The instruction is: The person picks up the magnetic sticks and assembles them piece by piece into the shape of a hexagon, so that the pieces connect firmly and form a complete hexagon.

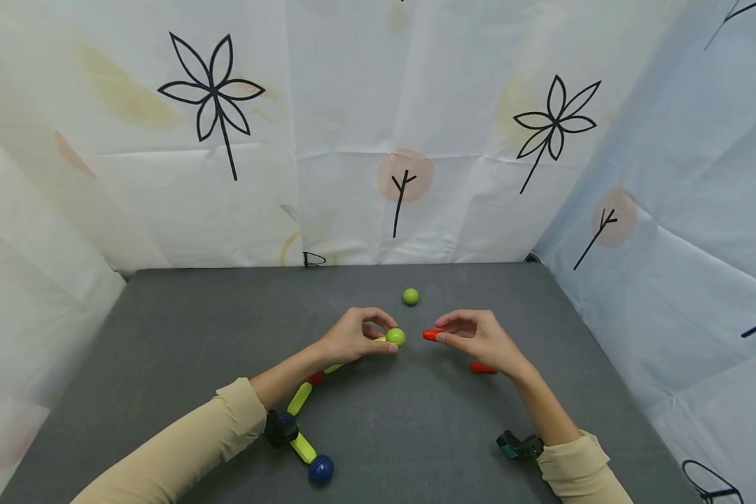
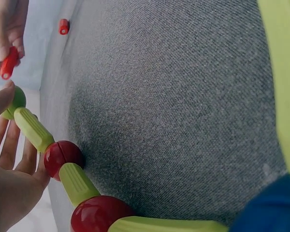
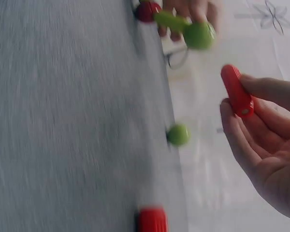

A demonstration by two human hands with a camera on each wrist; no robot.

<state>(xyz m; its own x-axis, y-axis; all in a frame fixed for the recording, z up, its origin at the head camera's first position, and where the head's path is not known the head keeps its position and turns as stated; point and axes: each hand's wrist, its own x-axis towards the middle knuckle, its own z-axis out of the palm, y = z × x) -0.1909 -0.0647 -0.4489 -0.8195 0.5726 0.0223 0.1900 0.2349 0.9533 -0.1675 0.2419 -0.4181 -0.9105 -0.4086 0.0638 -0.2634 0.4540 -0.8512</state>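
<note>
My left hand (image 1: pixel 355 334) pinches a green ball (image 1: pixel 395 337) between thumb and fingers. That ball caps one end of a chain of yellow-green rods (image 2: pixel 34 129) joined by red balls (image 2: pixel 99 215) and blue balls (image 1: pixel 320 470). Across a small gap, my right hand (image 1: pixel 479 337) pinches a short red rod (image 3: pixel 238 92) by thumb and fingertips, its free end pointing toward the green ball. In the head view the left hand and forearm cover parts of the chain.
Behind the hands lies a loose green ball (image 1: pixel 410 297). A second red rod (image 1: pixel 482 367) rests on the grey table (image 1: pixel 403 434) beneath the right wrist. Printed white cloth (image 1: pixel 346 140) stands along the back and sides.
</note>
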